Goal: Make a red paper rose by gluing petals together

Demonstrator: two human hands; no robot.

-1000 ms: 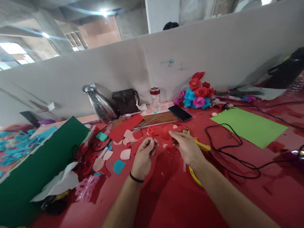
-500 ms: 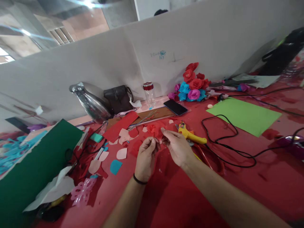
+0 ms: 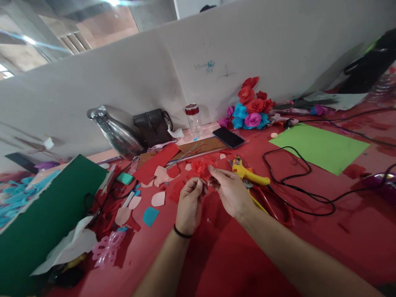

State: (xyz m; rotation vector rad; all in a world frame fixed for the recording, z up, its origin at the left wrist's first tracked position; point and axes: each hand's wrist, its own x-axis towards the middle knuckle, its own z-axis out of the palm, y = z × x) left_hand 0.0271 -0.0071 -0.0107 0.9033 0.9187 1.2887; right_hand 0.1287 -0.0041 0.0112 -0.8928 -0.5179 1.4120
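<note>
Both hands meet over the red surface (image 3: 148,264), with a red flower (image 3: 200,166) just above their fingertips. The left hand (image 3: 190,203), which wears a black band (image 3: 182,232) at the wrist, has its thumb and fingers pinched together on the base of the flower. The right hand (image 3: 231,190) comes in from the other side, fingers curled and a fingertip at the flower's right edge; whether they are clamped on it I cannot tell (red against red hides a good deal here).

Just beyond the right hand lies a yellow glue gun (image 3: 252,176), near a tool with red handles (image 3: 289,214) that is partly behind the forearm. A black cord (image 3: 312,197) loops to the right, below a green sheet (image 3: 324,147).

To the left of the left hand are loose petals, among them a pink one (image 3: 158,199) and a blue one (image 3: 151,216). Behind the flower, a red strip (image 3: 158,163) overlaps a brown board (image 3: 213,146), with a phone (image 3: 229,137) at the board's right end. Along the wall (image 3: 130,74) stand a flask (image 3: 119,134), a bag (image 3: 153,128), a jar (image 3: 194,122) and a bunch of red, blue and purple flowers (image 3: 254,106).
</note>
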